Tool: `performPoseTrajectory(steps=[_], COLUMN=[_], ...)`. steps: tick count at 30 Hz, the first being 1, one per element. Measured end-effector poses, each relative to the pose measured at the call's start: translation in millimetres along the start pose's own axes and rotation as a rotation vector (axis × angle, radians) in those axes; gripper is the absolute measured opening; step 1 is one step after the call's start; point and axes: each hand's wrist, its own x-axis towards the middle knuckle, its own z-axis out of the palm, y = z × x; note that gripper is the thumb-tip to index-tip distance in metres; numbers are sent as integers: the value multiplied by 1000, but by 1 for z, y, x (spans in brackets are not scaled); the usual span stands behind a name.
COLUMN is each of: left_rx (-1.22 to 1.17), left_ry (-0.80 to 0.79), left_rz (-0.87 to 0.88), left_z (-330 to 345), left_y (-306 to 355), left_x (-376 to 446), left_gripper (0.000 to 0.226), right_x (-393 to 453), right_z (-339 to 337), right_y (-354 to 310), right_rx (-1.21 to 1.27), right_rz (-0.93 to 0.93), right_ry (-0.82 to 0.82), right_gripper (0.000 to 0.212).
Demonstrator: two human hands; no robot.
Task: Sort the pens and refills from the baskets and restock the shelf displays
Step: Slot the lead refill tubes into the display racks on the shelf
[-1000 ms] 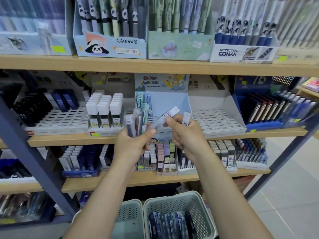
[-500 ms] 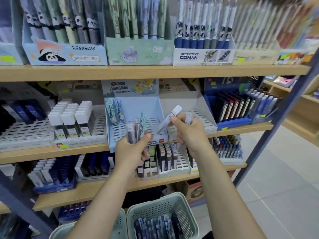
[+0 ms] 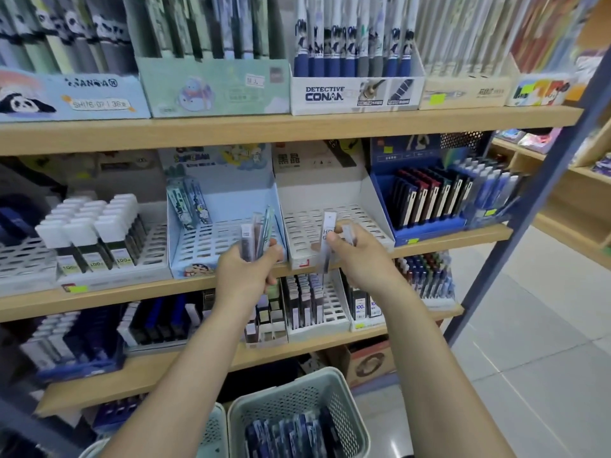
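Before the shelf, left hand [image 3: 246, 276] grips several refills [image 3: 256, 236]; right hand [image 3: 357, 252] pinches two refill cases [image 3: 328, 239].

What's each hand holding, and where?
Left hand grips a bundle of refill cases at their lower ends; right hand pinches an HB refill case mid-length.

I see two bare forearms with no sleeves reaching the wrists; my left hand [image 3: 243, 276] and right hand [image 3: 358, 256] wear no gloves, rings or watch.
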Motion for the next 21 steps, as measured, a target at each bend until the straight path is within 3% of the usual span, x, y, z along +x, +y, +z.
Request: performPoseTrajectory(steps=[5,9,12,21], left_rx=[-3,-26,-18,-53], left_ry=[-11,-31,-29,46], left_rz=[-10,-41,-51,-97], left_z=[9,14,17,22], left_y=[-3,-2,-1,-6], left_x=[-2,-3,-1,-5], left_gripper=[11,13,17,23], right_x=[3,22,42,108], right_z=[-6,-9,-1,25], right_y=[-1,-14,-21,-14], right_rx=[39,26,101,67], right_rz=[-24,-108,-106,-8], right_ry=[5,101,168,139], right_gripper=[18,28,23,8])
